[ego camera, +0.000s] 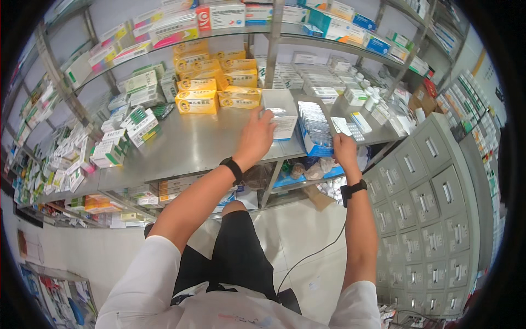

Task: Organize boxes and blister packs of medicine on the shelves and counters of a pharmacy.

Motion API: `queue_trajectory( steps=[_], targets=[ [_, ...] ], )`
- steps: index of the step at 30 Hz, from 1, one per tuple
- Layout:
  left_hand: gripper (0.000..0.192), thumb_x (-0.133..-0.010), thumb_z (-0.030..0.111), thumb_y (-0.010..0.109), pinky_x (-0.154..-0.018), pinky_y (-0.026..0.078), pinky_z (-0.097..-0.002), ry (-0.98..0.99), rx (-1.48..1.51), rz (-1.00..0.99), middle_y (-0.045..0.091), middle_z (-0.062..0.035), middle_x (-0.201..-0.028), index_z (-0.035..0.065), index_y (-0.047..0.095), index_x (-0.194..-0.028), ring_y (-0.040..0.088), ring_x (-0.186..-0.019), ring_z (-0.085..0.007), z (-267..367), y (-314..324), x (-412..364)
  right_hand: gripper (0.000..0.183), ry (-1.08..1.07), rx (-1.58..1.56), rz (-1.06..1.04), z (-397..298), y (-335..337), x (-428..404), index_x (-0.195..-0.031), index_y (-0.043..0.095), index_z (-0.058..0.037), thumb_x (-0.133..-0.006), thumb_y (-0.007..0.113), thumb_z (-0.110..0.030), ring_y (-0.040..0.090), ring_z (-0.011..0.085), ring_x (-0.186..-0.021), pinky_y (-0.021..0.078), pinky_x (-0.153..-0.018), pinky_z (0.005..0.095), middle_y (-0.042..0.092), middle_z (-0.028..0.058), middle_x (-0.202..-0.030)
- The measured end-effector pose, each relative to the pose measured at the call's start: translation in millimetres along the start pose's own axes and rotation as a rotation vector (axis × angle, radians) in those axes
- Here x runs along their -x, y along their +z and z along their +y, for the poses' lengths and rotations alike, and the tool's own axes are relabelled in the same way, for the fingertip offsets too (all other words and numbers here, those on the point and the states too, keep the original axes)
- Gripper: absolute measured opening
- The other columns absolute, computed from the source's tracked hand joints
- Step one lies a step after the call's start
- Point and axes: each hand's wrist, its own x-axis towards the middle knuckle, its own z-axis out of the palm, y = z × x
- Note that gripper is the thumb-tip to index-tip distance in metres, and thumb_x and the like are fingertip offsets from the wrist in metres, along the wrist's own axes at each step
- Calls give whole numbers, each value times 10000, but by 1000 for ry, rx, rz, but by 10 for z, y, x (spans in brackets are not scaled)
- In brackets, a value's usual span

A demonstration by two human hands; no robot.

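Note:
My left hand (257, 133) is at the left side of a white carton (286, 127), with its fingers bent at the rim. The carton stands with its top open, and some silvery packs (278, 112) show inside. To its right is a blue open box (318, 149) filled with a row of silver blister packs (314, 119). My right hand (346, 150) touches or nearly touches that box's front right corner; its fingertips are partly hidden. Just beyond it lie a white blister card (341, 125) and another blister pack (356, 130) on the steel counter (197, 140).
Yellow medicine boxes (197, 102) are stacked behind the counter's middle. Piled white-and-green cartons (109, 152) cover its left end. White bottles (372, 100) stand at the right. A shelf post (274, 45) rises behind the carton. A grey drawer cabinet (423, 201) borders the right side.

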Motion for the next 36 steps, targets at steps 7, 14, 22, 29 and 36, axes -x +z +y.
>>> queue_trajectory(
  steps=[7,14,22,29,36],
  targets=[
    [375,-908,124,647,-969,471,-477,-60,55,-1,477,-245,-1354,98,535,-1265,532,-1172,-461,-109,-62,16,335,-53,88,-123,-165,38,-188,-827,628,39,-969,503,-239,650,419,-643,510,-636,490,633,257,-710],
    [622,-885,150,681,-1045,424,-468,8,98,0,482,-227,-1344,61,387,-1427,473,-1253,-431,-93,-526,203,429,-161,284,84,155,25,-193,-980,676,13,-1004,464,-358,642,464,-864,497,-770,522,670,277,-913],
    [391,-914,206,643,-978,445,-460,30,-173,86,594,-210,-1196,27,561,-1252,540,-1135,-402,-1153,-1571,628,287,-348,-27,339,-996,3,195,-1135,655,9,-1005,565,-231,656,254,-846,512,-750,332,688,158,-1038],
    [325,-907,197,651,-920,459,-456,-119,-310,23,623,-205,-1117,-2,600,-1157,573,-1045,-388,-1764,-2300,1058,201,-488,-142,0,-1992,776,403,-1067,674,-8,-942,632,-159,689,258,-818,535,-721,323,696,159,-976],
    [277,-895,231,662,-877,446,-475,-52,-371,6,612,-172,-1002,-2,629,-1039,543,-999,-384,-1947,-2430,1278,233,-656,-47,-272,-2412,1646,234,-1022,684,-5,-850,642,-156,664,350,-856,529,-771,440,690,184,-939]
  ],
)
